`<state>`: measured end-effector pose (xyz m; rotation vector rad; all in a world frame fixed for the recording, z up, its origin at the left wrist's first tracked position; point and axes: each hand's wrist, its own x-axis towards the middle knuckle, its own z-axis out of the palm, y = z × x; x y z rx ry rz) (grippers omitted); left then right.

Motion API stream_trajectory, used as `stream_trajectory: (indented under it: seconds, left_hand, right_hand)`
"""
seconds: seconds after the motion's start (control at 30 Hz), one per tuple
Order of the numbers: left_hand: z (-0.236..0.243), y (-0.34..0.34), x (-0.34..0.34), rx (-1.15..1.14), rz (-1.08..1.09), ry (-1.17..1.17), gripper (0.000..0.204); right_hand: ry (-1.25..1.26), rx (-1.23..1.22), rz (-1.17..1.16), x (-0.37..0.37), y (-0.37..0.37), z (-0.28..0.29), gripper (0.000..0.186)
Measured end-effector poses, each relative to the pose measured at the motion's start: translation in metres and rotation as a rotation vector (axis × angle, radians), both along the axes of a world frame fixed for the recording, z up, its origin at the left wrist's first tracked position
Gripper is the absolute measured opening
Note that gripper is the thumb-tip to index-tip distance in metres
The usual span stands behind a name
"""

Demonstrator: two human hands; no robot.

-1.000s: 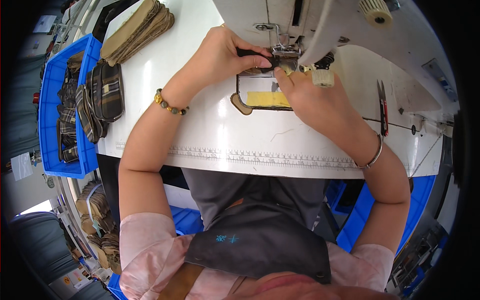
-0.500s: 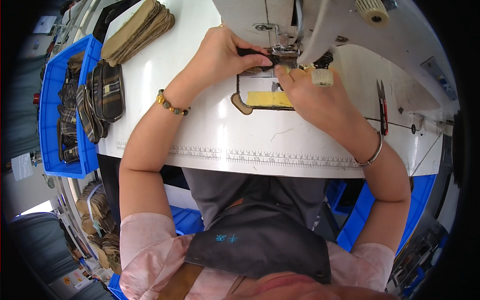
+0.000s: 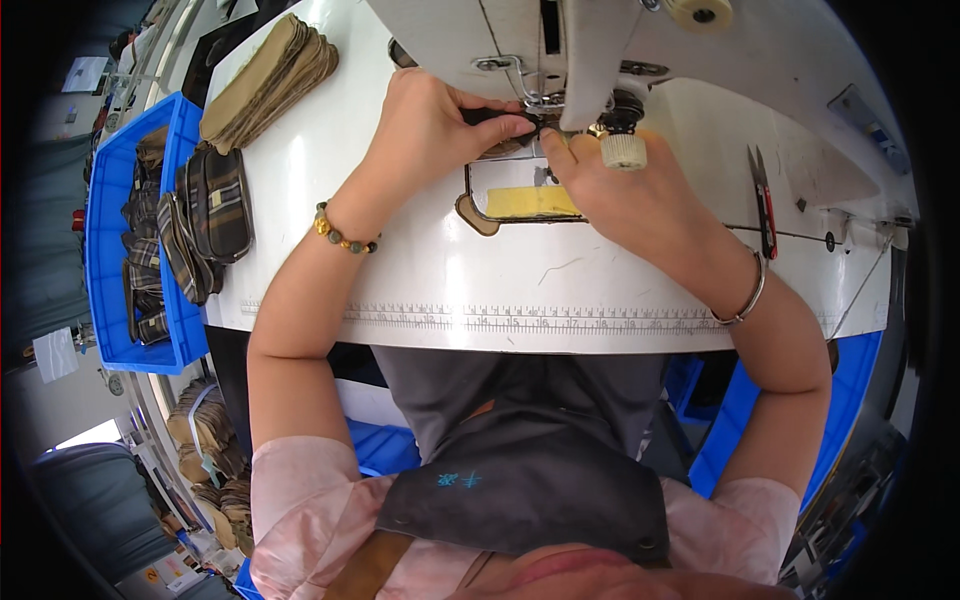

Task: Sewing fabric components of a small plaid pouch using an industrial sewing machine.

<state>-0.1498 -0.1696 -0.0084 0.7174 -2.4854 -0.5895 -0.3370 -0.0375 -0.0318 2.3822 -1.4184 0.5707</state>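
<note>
Under the needle area of a white sewing machine (image 3: 450,35), a small dark fabric piece (image 3: 486,117) lies close to the presser foot (image 3: 545,100). My left hand (image 3: 428,125) pinches its near left part between thumb and fingers. At the piece's right end, my right hand (image 3: 625,185) has its bent fingers together, a fingertip touching the fabric. The machine's pale knob (image 3: 624,152) hides part of that hand. Just below the fingers, a yellow strip (image 3: 530,203) lies on the machine bed, with a tan rounded piece (image 3: 476,215) at the bed's left corner.
Thread snips (image 3: 766,205) lie right of my right hand. At left are stacked tan fabric pieces (image 3: 270,85), plaid pouches (image 3: 215,205) and a blue bin (image 3: 110,300) of plaid pieces. A printed ruler (image 3: 540,318) runs along the table's front edge.
The whole view has shifted a little, so the machine and my hands sit slightly higher and further left. Both hands stay at the dark fabric by the presser foot.
</note>
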Motion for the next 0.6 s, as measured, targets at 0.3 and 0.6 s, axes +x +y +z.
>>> stream_trajectory:
  seconds: [0.3,0.6]
  left_hand:
    - [0.011,0.015,0.001,0.186,0.119,-0.081,0.017]
    - [0.009,0.007,0.0,0.117,0.069,-0.077,0.018]
  right_hand:
    - [-0.013,0.073,-0.011,-0.003,0.008,0.007,0.007]
    - [-0.059,0.068,0.028,0.003,0.01,0.008,0.03]
